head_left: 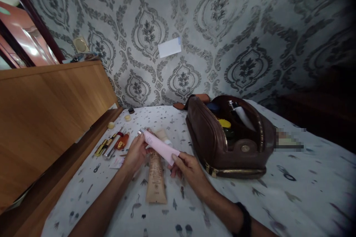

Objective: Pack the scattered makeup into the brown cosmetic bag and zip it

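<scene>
Standing on a printed sheet [278,196], a brown bag [204,139] gapes open near a person's left hand [135,155] and right hand [191,172], which, above a tan tube [156,183], grip a pink tube [159,147] by opposite ends, fingers closed.

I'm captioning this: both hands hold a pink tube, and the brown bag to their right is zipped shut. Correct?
Not quite: the head view shows the brown bag unzipped and open. The rest stands: left hand and right hand hold the pink tube.
</scene>
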{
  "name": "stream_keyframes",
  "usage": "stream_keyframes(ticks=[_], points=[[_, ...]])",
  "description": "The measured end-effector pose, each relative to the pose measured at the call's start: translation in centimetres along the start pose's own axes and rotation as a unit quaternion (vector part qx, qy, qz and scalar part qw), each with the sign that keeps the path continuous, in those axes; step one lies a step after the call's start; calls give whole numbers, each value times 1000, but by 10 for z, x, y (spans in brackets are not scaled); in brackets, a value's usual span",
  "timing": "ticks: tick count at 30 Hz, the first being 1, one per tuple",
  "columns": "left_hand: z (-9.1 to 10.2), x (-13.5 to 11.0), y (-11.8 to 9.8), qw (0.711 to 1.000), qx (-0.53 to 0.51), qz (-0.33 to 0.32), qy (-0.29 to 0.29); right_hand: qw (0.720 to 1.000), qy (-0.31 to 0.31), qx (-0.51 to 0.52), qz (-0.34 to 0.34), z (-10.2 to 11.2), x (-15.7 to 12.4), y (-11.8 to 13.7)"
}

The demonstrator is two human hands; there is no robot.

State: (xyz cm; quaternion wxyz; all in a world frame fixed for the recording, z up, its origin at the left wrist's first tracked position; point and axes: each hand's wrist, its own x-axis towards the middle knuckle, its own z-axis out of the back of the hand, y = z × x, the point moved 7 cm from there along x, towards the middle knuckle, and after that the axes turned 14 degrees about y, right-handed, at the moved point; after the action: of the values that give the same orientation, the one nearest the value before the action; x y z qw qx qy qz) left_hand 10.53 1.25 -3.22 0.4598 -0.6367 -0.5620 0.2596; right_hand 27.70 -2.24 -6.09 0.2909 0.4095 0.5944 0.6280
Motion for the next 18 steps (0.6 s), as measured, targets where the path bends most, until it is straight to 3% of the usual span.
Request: stream_keyframes(ticks=[18], points=[[-1, 1, 0, 1000, 0, 12, -7, 999, -4, 30, -13, -2, -4, 2]])
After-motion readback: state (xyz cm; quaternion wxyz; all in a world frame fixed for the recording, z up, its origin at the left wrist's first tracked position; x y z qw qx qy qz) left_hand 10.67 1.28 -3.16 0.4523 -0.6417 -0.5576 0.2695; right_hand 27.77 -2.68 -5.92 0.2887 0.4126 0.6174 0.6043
